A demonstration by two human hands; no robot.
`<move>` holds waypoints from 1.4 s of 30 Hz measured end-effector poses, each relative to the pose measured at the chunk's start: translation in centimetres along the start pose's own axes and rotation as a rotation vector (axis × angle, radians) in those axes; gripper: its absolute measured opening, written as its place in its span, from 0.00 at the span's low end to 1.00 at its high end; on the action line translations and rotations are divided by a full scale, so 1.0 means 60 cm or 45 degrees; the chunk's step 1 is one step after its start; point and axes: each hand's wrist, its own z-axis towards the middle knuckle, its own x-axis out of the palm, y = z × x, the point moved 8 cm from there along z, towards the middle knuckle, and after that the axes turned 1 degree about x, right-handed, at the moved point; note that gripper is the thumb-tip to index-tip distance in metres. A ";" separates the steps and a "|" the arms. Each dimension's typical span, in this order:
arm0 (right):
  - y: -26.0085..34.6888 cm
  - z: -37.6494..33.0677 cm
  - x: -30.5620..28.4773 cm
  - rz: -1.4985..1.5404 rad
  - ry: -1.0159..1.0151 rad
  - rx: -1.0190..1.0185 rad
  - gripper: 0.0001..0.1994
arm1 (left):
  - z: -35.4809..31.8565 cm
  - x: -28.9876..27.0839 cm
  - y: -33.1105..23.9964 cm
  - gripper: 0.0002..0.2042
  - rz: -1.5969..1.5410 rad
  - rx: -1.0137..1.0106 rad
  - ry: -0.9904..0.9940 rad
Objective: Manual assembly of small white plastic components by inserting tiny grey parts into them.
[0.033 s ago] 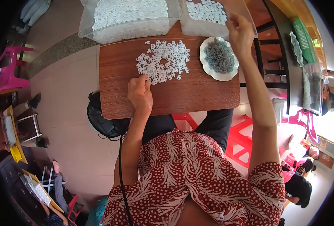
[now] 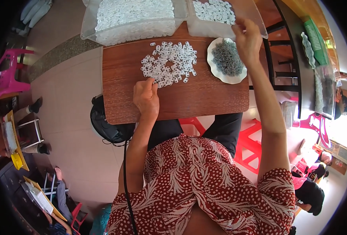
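Note:
A pile of small white plastic pieces with holes (image 2: 167,64) lies on the brown wooden table (image 2: 205,102). At its near left edge my left hand (image 2: 146,98) is closed, its fingertips pinched on one small white piece. My right hand (image 2: 248,41) is raised at the near right side of a clear bin (image 2: 208,29) that holds more white pieces. Its fingers are curled together; what they hold, if anything, I cannot make out. Just left of this wrist stands a white scalloped plate (image 2: 231,80), heaped with small grey metal parts (image 2: 226,58).
A larger clear bin (image 2: 134,37) full of white pieces stands at the far left of the table. A black bag (image 2: 107,121) hangs by the table's left side. Red plastic stools (image 2: 250,145) stand below right. Other people sit at work at both sides.
My right hand has shifted slightly left and toward me beside the bin. My left hand stays almost in place at the pile.

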 end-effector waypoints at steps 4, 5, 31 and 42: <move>0.022 -0.080 -0.008 0.286 0.133 0.121 0.10 | -0.002 0.024 -0.030 0.10 0.151 0.147 0.096; 0.019 -0.098 -0.009 0.365 0.186 0.212 0.09 | -0.003 0.033 -0.032 0.09 0.219 0.180 0.132; -0.047 -0.257 0.060 0.050 0.449 0.083 0.07 | -0.016 0.041 -0.056 0.03 -0.954 -0.758 0.297; -0.017 -0.272 0.042 0.032 0.304 -0.144 0.07 | -0.050 0.052 -0.077 0.04 -1.058 -0.741 0.395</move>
